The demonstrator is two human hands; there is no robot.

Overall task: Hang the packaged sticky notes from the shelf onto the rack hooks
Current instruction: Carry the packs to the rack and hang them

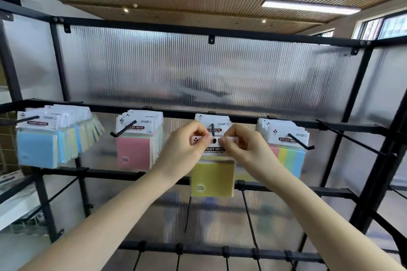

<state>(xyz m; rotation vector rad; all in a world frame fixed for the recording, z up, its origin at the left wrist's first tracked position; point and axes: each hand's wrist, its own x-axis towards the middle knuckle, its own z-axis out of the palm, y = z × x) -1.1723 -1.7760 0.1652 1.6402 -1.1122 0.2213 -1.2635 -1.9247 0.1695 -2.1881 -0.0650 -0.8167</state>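
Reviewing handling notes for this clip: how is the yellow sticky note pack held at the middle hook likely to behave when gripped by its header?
The yellow sticky note pack probably hangs bottom-heavy, as the pad sits below the thin header. The header likely flexes, since the left hand and right hand each pinch one side. The clear wrap looks glossy, so possibly slippery.

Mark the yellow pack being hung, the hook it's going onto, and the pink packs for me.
yellow sticky note pack point(212, 179), head view: middle of the yellow pad face.
centre hook point(213, 129), head view: on the black prong above the pack's hole.
pink sticky note packs point(132, 153), head view: front pad face.
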